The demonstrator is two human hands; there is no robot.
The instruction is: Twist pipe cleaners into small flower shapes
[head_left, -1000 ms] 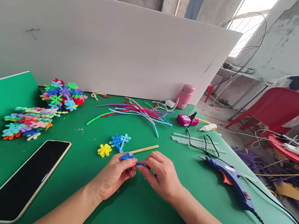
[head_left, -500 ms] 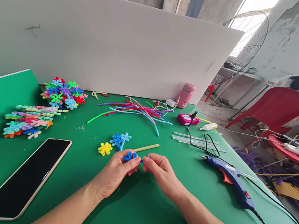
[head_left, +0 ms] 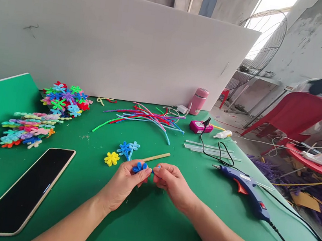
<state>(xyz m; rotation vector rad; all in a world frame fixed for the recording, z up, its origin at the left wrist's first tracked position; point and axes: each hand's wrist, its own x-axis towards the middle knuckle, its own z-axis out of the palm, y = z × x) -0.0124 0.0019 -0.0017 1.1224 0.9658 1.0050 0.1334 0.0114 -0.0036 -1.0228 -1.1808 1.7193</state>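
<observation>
A blue pipe-cleaner flower (head_left: 139, 168) is pinched between the thumb and fingers of my left hand (head_left: 128, 179). Close beside it, my right hand (head_left: 172, 181) pinches the short blue end that sticks out from the flower; the fingertips hide most of that end. Just beyond my hands a thin wooden stick (head_left: 157, 157) lies on the green table. To the left of the stick are a yellow pipe-cleaner flower (head_left: 111, 158) and a cluster of blue flowers (head_left: 127, 149).
Loose pipe cleaners (head_left: 146, 117) lie farther back. Piles of finished flowers (head_left: 65, 100) and a phone (head_left: 24, 189) are at left. Glue sticks (head_left: 209, 148), a corded glue gun (head_left: 244, 186) and a pink bottle (head_left: 198, 101) stand or lie at right. A person sits beyond on a red chair (head_left: 295, 114).
The view has shifted slightly, so everything sits a little more to the left. Both hands keep their pinch on the blue flower, almost unmoved.
</observation>
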